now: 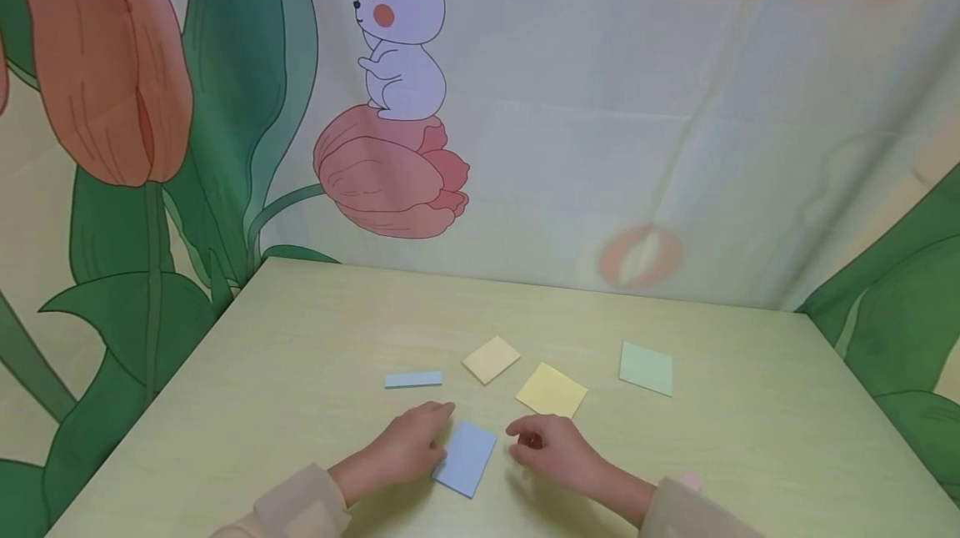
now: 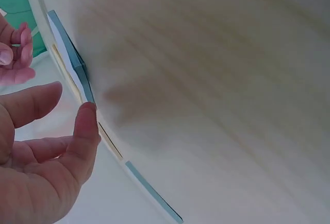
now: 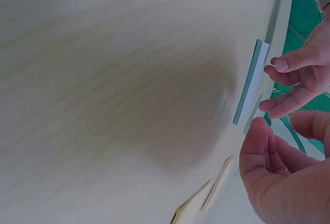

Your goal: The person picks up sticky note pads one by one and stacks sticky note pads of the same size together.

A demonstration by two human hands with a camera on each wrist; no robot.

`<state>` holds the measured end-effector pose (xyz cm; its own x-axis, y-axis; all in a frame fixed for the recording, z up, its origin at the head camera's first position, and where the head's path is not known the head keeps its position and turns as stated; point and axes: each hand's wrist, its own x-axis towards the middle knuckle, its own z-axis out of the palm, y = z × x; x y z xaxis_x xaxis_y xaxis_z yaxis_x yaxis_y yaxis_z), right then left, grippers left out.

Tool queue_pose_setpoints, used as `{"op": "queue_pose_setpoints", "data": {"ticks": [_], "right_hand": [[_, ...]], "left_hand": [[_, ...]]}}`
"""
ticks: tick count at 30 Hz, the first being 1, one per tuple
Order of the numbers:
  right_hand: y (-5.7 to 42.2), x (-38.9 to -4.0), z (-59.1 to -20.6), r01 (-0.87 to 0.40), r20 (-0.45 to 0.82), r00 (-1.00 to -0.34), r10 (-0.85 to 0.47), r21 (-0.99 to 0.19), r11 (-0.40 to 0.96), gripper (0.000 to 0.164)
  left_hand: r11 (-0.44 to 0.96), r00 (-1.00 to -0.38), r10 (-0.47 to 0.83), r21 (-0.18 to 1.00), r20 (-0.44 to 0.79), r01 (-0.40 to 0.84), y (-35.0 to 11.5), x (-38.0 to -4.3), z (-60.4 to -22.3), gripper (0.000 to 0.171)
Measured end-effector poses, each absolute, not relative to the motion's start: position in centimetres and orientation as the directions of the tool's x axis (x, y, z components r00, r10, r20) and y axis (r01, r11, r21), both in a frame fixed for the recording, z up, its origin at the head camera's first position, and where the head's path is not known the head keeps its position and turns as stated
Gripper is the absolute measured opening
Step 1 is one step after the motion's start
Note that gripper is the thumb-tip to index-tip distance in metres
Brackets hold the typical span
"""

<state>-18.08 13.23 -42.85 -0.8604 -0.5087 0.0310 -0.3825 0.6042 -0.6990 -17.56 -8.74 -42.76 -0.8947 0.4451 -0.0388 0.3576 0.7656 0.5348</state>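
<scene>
A blue sticky-note pad (image 1: 467, 460) lies flat on the table between the two hands. My left hand (image 1: 408, 443) is at its left edge, thumb beside the pad; whether they touch I cannot tell. To the pad's right, my right hand (image 1: 561, 450) hovers with loosely bent fingers and nothing in them. The left wrist view shows the pad's side edge (image 2: 77, 69) beyond the fingers of the left hand (image 2: 46, 167). From the right wrist, the pad (image 3: 252, 82) appears as a thin slab past the right hand (image 3: 289, 177).
Behind the hands lie a narrow blue pad (image 1: 413, 379), a peach pad (image 1: 491, 360) and a yellow pad (image 1: 552, 389). Farther right is a green pad (image 1: 647, 369). A small pink piece (image 1: 692, 482) shows beside the right sleeve. A printed curtain (image 1: 555, 104) hangs behind the table (image 1: 315, 338).
</scene>
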Motion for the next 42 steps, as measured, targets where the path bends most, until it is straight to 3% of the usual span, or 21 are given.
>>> {"op": "queue_pose_setpoints", "data": {"ticks": [7,12,34,42], "right_hand": [[12.6,-18.3,-43.3,-0.188,-0.083,-0.880,-0.467,-0.842,0.506,0.026],[12.2,-18.3,-43.7,-0.098,-0.142,-0.890,-0.433,-0.869,0.486,0.025],[11.1,-18.4,-43.8,-0.108,-0.137,-0.908,-0.397,-0.836,0.537,0.026],[11.0,-18.4,-43.9,-0.089,-0.144,-0.908,-0.393,-0.851,0.517,0.027]], "left_hand": [[0.771,-0.890,0.451,0.533,-0.072,0.348,-8.5,-17.5,-43.0,0.058],[0.777,-0.882,0.468,0.504,-0.058,0.379,-8.2,-17.5,-43.0,0.057],[0.802,-0.877,0.468,0.468,-0.104,0.372,-7.7,-17.6,-42.5,0.041],[0.806,-0.888,0.450,0.474,-0.101,0.354,-7.5,-17.6,-42.7,0.025]]}}
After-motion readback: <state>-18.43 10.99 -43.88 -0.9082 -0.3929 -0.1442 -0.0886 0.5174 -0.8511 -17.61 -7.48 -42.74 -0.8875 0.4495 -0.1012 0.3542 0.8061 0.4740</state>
